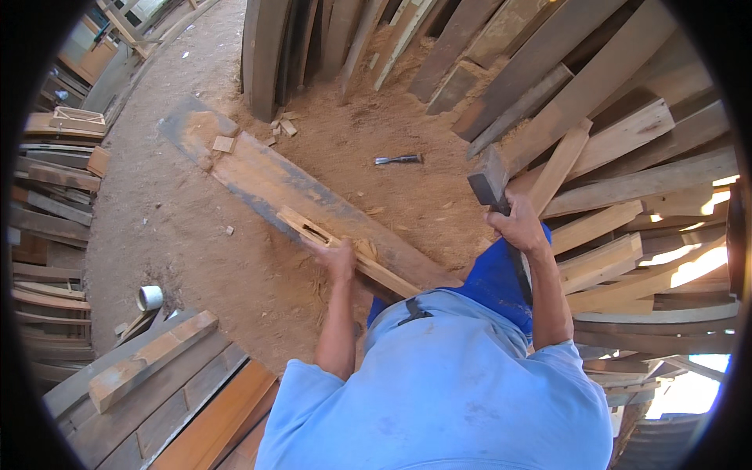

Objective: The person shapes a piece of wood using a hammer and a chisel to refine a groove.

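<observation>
Planks beyond mallet, chisel on ground

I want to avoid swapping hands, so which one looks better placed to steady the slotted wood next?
Probably your left hand: its grip is on the slotted wood, near the slot. Your right hand is off to the side, its grip taken up by the block-headed mallet.
</observation>
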